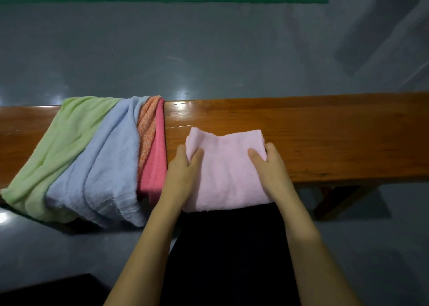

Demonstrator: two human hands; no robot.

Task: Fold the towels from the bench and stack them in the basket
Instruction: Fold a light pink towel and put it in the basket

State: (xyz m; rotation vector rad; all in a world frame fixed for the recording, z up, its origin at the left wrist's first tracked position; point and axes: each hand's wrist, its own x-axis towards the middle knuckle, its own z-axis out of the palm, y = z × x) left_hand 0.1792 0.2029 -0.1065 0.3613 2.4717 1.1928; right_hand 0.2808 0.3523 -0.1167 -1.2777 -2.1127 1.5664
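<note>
**Towel held at both side edges, long axis running toward the lower edge of the frame**

Pink towel [228,171] lies on the wooden bench [325,138] at centre frame, its near end hanging over the bench's front edge toward the lower part of the picture. Far edge sits on the bench top, slightly rumpled at the upper left corner. Long axis runs top-to-bottom in the frame; short axis runs left-right, along the bench.

Left hand [185,168] grips the towel's left edge: thumb on top of the cloth, fingers curled under it. Right hand [267,164] does the same on the right edge, thumb on top, fingers wrapped round the border. Both hands pinch cloth at about the same height in the frame, one on each side, so neither is nearer than the other; the towel lies between them.

Judgement: a fold is in progress on this piece. With grips on the two side edges, the likely next fold either brings the sides together or carries the held part over the hanging end. Cannot tell which from this view.

Unfolded pile at left of frame, draped across the bench and over its front: green towel [58,143], blue towel [109,166], orange towel [147,124], red towel [155,164], overlapping in that order left to right. Red towel lies just beside the left hand.

Basket not in view.
</note>
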